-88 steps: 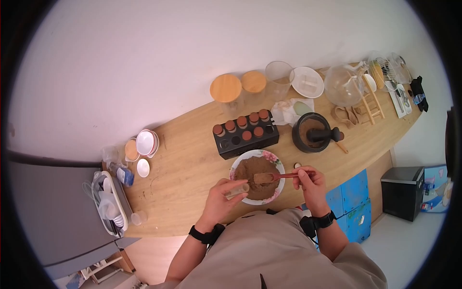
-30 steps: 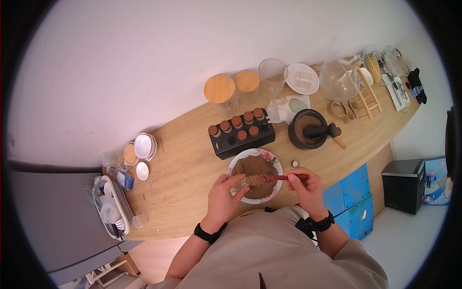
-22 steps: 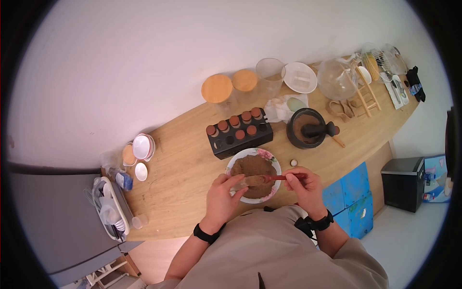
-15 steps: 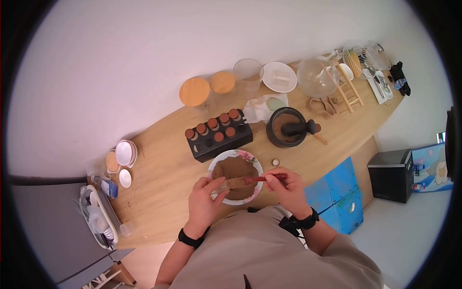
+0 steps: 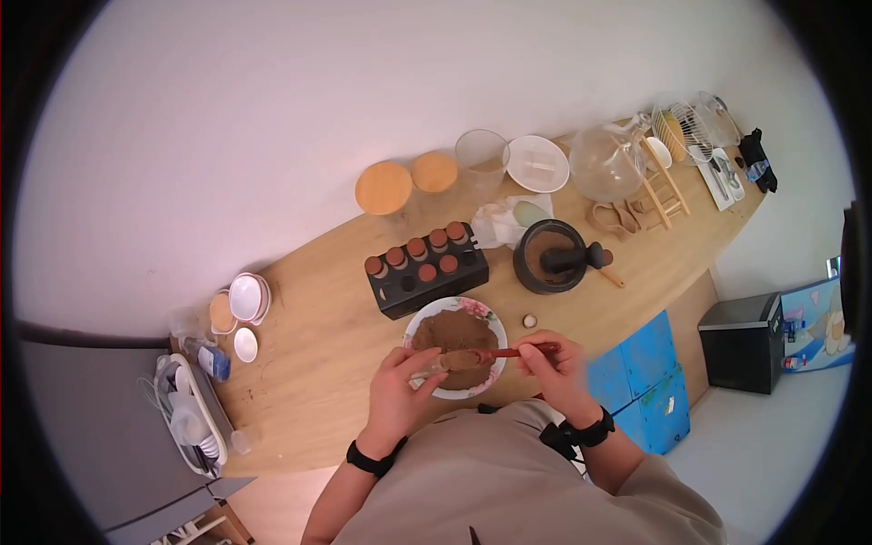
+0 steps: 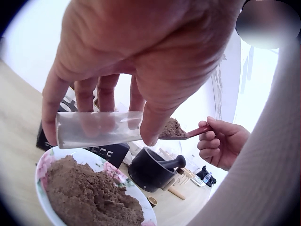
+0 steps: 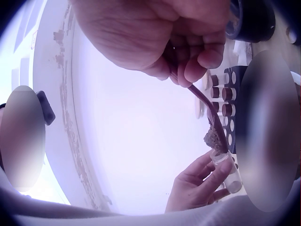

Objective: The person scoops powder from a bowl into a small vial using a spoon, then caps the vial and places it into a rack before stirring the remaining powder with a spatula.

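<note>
White lettering runs along the side of the black rack (image 5: 436, 287); it is partly hidden and cannot be read in full. The left hand (image 5: 392, 396) pinches a clear glass vial (image 6: 96, 129) between thumb and fingertips, the fingers parted only by its width. The vial lies nearly level above the bowl (image 5: 472, 306), its mouth toward the right hand (image 5: 559, 374). That hand's thumb and forefinger grip the handle of a reddish spoon (image 5: 518, 352), the other fingers curled. The spoon's tip, heaped with brown powder (image 7: 213, 138), is at the vial's mouth. The flower-rimmed bowl holds more powder and sits near the front edge of the wooden table (image 5: 300, 386), just beside the rack of red-brown-capped vials. A mortar (image 5: 524, 272) with its pestle (image 5: 565, 261) leaning inside and a small round cap (image 5: 530, 321) stand to the right.
</note>
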### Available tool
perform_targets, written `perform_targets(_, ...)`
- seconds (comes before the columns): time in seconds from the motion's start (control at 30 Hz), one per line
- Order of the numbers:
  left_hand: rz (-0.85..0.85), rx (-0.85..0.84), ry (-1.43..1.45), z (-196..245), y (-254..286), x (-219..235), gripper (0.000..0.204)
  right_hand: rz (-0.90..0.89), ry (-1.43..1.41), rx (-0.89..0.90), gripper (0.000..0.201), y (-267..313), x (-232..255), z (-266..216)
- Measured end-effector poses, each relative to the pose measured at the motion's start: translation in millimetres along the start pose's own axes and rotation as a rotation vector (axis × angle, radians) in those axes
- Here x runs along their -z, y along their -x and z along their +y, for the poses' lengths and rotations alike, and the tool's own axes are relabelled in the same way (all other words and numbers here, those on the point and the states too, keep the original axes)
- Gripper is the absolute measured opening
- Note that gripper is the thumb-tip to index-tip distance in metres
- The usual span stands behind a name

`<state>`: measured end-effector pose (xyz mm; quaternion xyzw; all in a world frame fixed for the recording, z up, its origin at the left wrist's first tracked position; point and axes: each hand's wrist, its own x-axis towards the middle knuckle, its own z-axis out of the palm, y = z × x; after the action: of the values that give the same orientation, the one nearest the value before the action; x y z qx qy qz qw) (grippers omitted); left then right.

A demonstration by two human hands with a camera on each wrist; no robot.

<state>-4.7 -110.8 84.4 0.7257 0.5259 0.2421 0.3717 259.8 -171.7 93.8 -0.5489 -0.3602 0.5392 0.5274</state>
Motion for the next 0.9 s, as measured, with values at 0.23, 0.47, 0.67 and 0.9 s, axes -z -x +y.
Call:
perform_targets(0.23, 0.021, -0.060, -0.049, -5, 4, -1, 0.040, -0.003, 0.050, 0.031, 0.014, 3, -6, -8)
perform_targets(0.47, 0.033, -0.085, -0.118, -1, 7, -1, 0.039, -0.041, 0.154, 0.080, 0.013, 5, -12, -16)
perform_targets(0.67, 0.051, -0.131, -0.137, -1, 8, -2, 0.038, -0.050, 0.247, 0.107, 0.012, 7, -15, -24)
perform_targets(0.9, 0.038, -0.139, -0.147, 4, 9, -2, 0.039, -0.060, 0.318, 0.164, 0.011, 12, -18, -32)
